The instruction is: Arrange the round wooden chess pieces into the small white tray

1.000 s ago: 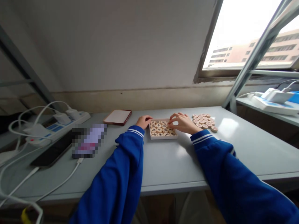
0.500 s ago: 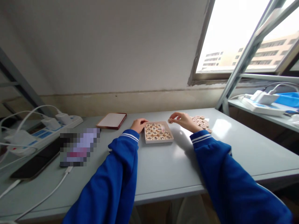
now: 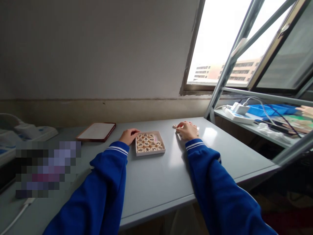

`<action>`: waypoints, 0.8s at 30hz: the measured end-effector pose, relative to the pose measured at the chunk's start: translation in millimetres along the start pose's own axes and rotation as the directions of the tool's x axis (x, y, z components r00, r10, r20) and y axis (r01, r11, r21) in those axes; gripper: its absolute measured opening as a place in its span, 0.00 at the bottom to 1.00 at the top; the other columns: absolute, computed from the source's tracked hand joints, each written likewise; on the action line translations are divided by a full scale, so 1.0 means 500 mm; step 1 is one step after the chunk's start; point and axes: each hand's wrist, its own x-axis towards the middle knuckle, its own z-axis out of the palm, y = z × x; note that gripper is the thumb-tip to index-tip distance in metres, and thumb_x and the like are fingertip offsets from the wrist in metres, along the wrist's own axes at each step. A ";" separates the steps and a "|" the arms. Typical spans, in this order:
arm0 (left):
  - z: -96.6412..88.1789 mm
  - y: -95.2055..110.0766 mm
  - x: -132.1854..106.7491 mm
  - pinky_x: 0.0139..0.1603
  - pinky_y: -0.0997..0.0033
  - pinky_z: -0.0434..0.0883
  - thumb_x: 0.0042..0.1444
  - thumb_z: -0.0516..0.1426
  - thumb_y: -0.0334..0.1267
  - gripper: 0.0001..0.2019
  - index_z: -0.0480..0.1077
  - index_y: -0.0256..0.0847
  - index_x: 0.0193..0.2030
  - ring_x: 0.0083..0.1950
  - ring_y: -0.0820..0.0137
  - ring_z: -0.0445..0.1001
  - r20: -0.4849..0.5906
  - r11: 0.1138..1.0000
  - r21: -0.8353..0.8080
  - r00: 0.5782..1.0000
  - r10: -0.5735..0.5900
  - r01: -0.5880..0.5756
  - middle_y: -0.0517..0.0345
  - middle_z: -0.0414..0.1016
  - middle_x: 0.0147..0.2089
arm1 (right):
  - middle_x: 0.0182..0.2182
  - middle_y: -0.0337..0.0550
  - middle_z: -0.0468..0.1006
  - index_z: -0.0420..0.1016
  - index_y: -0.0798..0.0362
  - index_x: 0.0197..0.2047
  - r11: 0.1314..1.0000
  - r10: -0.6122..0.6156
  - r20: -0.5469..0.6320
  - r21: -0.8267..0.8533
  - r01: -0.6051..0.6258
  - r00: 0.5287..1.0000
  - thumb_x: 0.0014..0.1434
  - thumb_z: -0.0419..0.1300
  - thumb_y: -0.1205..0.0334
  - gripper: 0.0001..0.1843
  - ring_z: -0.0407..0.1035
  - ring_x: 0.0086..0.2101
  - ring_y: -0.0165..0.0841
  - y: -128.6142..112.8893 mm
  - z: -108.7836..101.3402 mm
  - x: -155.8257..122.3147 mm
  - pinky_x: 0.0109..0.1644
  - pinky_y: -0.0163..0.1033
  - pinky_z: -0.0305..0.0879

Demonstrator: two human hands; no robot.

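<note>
The right hand [image 3: 187,130] has moved from the part-filled box [image 3: 151,153] on the bench [image 3: 156,182] to the loose pieces [image 3: 174,126], grip hidden; the left hand [image 3: 129,136] touches the box's left edge, grip unclear.

Plain grey wall [image 3: 97,49] with a yellowish lower band [image 3: 139,111], just behind the back edge of a pale grey desk [image 3: 156,182]. Upper right: dark-framed window [image 3: 217,32], bright with daylight, and a pale, many-windowed building [image 3: 241,70] visible outside; darker pane [image 3: 283,62] farther right. Before the window, slanting metal post [image 3: 224,81] and crossbar [image 3: 259,94]; lower right, grey shelf [image 3: 254,128]. Glossy light patches [image 3: 209,134] across the desk; deep shadow [image 3: 281,182] beneath.
</note>
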 end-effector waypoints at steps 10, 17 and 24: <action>0.002 0.003 -0.002 0.42 0.72 0.68 0.46 0.51 0.31 0.11 0.73 0.38 0.32 0.38 0.68 0.73 -0.018 1.000 -0.019 1.000 0.002 -0.002 0.56 0.77 0.35 | 0.39 0.41 0.70 0.76 0.44 0.33 0.792 -0.606 0.230 0.260 0.553 0.761 0.49 0.61 0.54 0.08 0.60 0.41 0.36 -0.104 -0.021 -0.051 0.44 0.42 0.52; 0.000 0.000 0.000 0.43 0.72 0.68 0.46 0.51 0.32 0.10 0.73 0.38 0.31 0.39 0.68 0.73 -0.005 1.000 -0.011 1.000 0.020 -0.020 0.56 0.77 0.35 | 0.40 0.41 0.69 0.75 0.45 0.33 0.777 -0.629 0.249 0.248 0.579 0.736 0.46 0.63 0.52 0.10 0.59 0.42 0.37 -0.110 -0.016 -0.062 0.43 0.42 0.50; 0.004 -0.004 0.002 0.42 0.71 0.68 0.45 0.51 0.33 0.10 0.74 0.39 0.30 0.39 0.67 0.72 -0.031 1.000 -0.008 0.999 0.027 -0.027 0.56 0.77 0.34 | 0.30 0.37 0.73 0.70 0.52 0.33 0.779 -0.597 0.292 0.434 0.453 0.747 0.44 0.65 0.58 0.13 0.65 0.32 0.29 -0.114 -0.007 -0.054 0.36 0.34 0.55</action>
